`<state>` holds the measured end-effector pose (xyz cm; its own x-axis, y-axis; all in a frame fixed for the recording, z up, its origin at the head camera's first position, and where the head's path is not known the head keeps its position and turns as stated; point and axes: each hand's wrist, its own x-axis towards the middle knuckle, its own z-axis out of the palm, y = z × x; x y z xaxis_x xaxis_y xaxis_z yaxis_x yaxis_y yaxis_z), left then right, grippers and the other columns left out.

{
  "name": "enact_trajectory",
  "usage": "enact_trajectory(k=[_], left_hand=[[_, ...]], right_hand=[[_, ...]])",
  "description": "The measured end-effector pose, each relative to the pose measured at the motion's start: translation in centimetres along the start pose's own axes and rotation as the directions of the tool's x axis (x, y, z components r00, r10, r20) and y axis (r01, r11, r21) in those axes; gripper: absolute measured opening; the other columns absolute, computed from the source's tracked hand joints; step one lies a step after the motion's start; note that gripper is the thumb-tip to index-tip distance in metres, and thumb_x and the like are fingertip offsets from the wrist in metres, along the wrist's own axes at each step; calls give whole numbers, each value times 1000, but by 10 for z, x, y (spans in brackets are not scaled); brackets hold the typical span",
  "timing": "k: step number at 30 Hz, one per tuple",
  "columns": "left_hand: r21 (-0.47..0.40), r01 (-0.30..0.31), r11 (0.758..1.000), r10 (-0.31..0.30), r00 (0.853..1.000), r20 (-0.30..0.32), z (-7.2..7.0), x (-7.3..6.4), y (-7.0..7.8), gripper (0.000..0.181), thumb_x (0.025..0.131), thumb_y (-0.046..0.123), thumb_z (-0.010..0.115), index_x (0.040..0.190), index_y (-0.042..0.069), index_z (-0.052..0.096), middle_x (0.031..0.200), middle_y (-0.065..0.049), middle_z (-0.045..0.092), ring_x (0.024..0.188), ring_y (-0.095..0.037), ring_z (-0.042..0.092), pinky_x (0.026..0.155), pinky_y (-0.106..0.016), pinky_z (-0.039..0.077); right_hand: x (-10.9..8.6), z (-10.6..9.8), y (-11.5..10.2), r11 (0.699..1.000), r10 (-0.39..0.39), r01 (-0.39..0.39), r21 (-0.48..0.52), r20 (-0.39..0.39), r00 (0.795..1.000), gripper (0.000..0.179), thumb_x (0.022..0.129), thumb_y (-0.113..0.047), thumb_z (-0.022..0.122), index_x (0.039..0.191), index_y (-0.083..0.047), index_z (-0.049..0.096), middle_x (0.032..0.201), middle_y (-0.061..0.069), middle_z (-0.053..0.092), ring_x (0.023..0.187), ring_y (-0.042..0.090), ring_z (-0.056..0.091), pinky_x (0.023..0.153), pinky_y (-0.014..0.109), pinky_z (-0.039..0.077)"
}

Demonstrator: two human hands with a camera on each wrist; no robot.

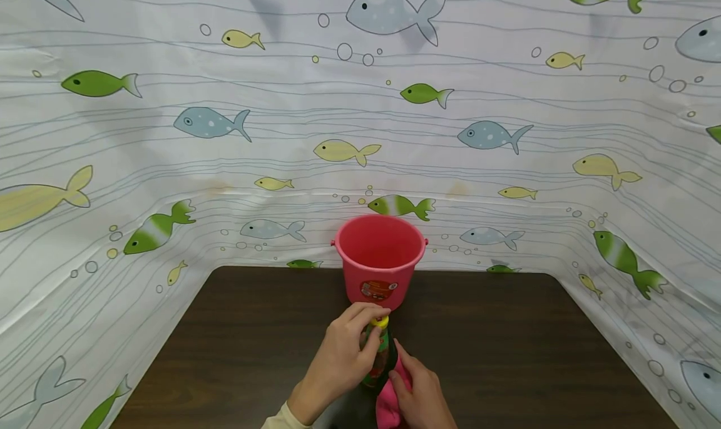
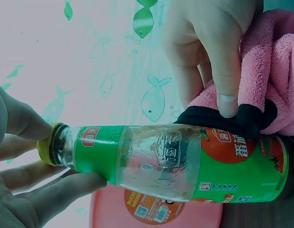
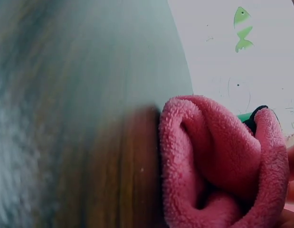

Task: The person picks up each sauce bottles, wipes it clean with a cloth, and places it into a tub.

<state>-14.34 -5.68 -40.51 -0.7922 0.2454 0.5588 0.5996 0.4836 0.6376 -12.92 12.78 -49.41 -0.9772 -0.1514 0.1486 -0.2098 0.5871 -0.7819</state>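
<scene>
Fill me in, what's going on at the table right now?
A person has both hands at a glass bottle. The left hand grips it at the yellow cap. The right hand holds a pink, black-edged cloth at its side. The bottle is roughly upright, in front of a pink bucket on the dark table.

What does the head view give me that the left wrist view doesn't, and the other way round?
Only the head view shows the open mouth of the pink bucket and the cream sleeve.

Only the left wrist view shows the raised lettering on the clear middle of the bottle.

Both show the left hand with its fingers at the yellow cap, the right hand holding the pink cloth beside the bottle, and the bucket's outer wall.
</scene>
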Motion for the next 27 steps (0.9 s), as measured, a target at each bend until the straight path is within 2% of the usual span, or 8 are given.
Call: enact_trajectory(k=[8,15,18,21,25,27], left_hand=[[-16,10,1000,-10,1000,8,-2,1,0,31,93,3,74,123,12,75,123,-4,72,104,-15,70,81,-35,66],[-19,29,999,-29,999,27,-3,1,1,31,95,3,72,124,13,74,124,-3,71,106,-16,70,83,-31,65],[-21,22,1000,-22,999,24,-3,0,0,30,95,3,72,124,12,74,123,-4,71,107,-16,71,83,-31,65],[-18,17,1000,-17,1000,25,-3,0,0,30,95,3,72,124,12,74,123,-4,71,107,-17,71,83,-28,64],[-16,16,1000,-16,1000,26,-4,1,1,30,95,2,71,124,11,74,122,-5,71,105,-17,71,83,-24,63],[-19,15,1000,-15,1000,24,-4,1,1,30,95,2,72,123,11,74,122,-5,71,105,-17,71,83,-24,63]], right_hand=[[3,-2,-7,992,86,-83,93,-19,996,56,101,-22,70,154,-12,56,139,18,70,122,32,71,95,51,61],[2,-12,-24,980,59,-42,194,-87,994,51,103,-18,68,152,-8,58,137,19,71,113,21,74,85,27,62],[3,-17,-33,976,46,-16,218,-133,990,49,102,-16,69,150,-9,60,137,17,72,112,17,74,84,22,61],[3,-22,-43,968,45,-4,251,-159,986,50,102,-15,69,151,-12,60,132,17,74,98,10,77,75,19,60],[4,-28,-55,964,37,14,267,-184,982,50,102,-13,70,151,-13,60,126,17,77,80,4,74,65,21,60],[4,-30,-60,966,22,32,256,-206,978,50,101,-12,71,150,-13,61,126,15,77,77,3,72,64,22,59]])
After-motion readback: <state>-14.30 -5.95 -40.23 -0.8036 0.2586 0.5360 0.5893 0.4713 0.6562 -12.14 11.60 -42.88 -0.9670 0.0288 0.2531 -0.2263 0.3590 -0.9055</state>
